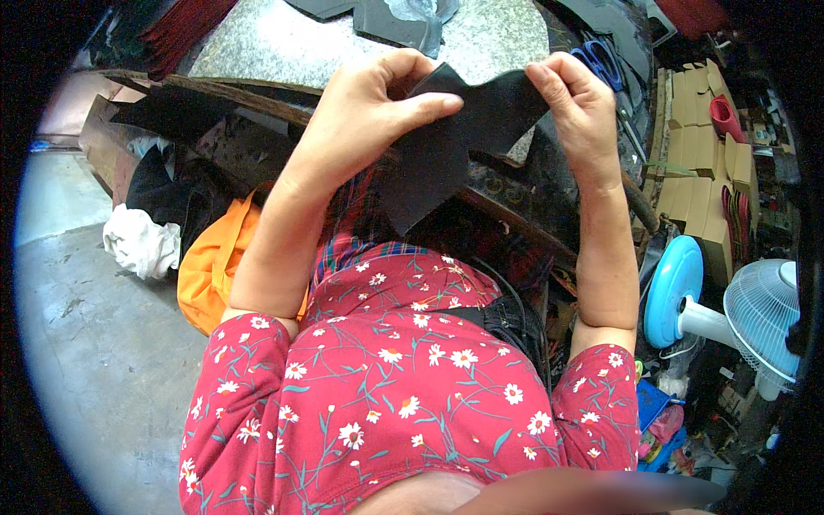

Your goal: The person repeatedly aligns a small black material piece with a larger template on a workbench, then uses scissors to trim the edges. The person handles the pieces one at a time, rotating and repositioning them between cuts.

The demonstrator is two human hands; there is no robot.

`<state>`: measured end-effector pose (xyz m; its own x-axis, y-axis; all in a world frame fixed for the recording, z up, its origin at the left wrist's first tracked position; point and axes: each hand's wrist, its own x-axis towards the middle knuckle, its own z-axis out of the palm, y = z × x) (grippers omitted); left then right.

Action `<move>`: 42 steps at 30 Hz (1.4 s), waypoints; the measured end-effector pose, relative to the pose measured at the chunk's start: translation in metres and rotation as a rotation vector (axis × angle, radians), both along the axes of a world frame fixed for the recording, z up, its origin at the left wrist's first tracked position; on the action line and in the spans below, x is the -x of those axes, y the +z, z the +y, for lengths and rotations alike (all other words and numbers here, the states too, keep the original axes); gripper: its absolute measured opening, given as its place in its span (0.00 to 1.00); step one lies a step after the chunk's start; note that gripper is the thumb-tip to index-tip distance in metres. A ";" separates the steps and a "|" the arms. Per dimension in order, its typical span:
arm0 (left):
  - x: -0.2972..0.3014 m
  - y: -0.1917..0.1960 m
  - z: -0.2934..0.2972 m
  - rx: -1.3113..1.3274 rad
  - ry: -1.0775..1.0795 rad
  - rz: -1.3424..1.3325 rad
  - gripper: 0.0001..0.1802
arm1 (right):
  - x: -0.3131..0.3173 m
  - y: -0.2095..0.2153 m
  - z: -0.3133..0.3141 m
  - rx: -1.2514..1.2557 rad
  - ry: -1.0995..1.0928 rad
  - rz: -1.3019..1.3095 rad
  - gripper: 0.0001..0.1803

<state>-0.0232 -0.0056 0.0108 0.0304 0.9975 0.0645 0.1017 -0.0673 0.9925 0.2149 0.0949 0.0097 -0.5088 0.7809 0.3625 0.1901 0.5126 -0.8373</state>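
Over the near edge of the speckled pale worktop [257, 53], a black sheet [425, 167] is held up by two bare hands, its upper edge dipped in a curve between them and its lower part hung down past that edge to a blunt point above the wearer's lap. At its upper left corner, the sheet is pinched in the grip of the left hand [382, 99], the thumb being laid across the facing side and the fingers partly hidden behind. At the upper right corner, it is pinched in the grip of the right hand [584, 103], between thumb and bent forefinger. Whether the worktop is touched by the sheet cannot be told. At the far edge of the worktop, flat dark pieces [382, 27] are seen, partly covered by a crumpled, translucent plastic wrapping [421, 12]. Just beyond its right edge, blue-handled scissors [598, 64] are placed, near the right hand. Farther right, tan cardboard boxes [693, 167] are lined up, and a red rolled piece [726, 119] is set by them; below these, a fan [760, 313] with a round blue base is seen. Below the left edge of the worktop, an orange bag [215, 270] and a crumpled white cloth [142, 242] are seen, partly backed by dark material.
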 end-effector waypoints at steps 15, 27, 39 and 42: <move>0.000 -0.031 0.035 -0.418 0.140 0.774 0.18 | -0.149 -0.010 -0.032 -0.239 -0.436 -0.737 0.23; 0.009 -0.037 0.049 -0.319 0.071 0.690 0.19 | -0.006 0.021 -0.027 -0.225 -0.386 -0.705 0.19; 0.020 -0.047 0.061 -0.384 0.065 0.449 0.15 | -0.005 0.028 -0.029 -0.284 -0.395 -0.707 0.19; 0.024 -0.048 0.064 -0.404 0.059 0.410 0.15 | -0.016 0.029 -0.031 -0.481 -0.412 -0.436 0.19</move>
